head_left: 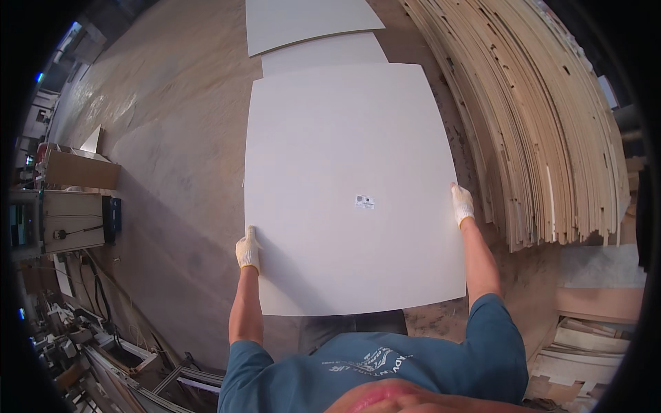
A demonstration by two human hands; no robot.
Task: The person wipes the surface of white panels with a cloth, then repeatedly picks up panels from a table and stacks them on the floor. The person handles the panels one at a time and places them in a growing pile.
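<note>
A large white board (330,144) spans the space in front of me, its near edge close to my body. My left hand (248,249), in a pale knitted glove, grips the board's left edge with the thumb on top. On the opposite edge, a little farther out, my gloved right hand (463,204) holds the board the same way. The fingers beneath the board are hidden. A small printed label (364,202) is stuck on the white surface, right of the middle. Beyond the board's far edge lie another white panel (323,54) and a farther white panel (310,17).
A tall stack of thin wooden boards (530,131) runs along the right side. Offcuts (585,351) lie at the lower right. On the left are a cardboard box (81,170), a grey cabinet (72,219) and machine frames with cables (117,344). Brown floor (179,151) lies between.
</note>
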